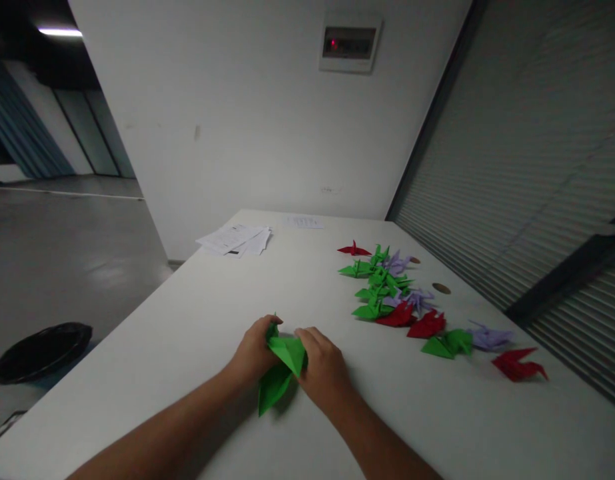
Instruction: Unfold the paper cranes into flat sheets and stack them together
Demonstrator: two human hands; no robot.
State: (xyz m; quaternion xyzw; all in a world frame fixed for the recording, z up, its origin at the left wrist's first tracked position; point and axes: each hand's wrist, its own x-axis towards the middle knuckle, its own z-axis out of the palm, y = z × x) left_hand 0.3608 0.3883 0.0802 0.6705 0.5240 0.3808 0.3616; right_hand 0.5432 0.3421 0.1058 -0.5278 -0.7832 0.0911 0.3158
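1. Both hands at work here: the left hand grips the green folded paper by its left side, some fingertips lost behind it.
2. And the right hand pinches the other side, its thumb mostly out of sight!
3. That paper sits between them, low over the near part of the white table; its full shape is masked by the fingers.
4. Off right, folded paper birds crowd and overlap, hard to count.
5. Print on the loose sheets? Unreadable.
6. The table edge hides the lower bin; the frame crops both forearms.
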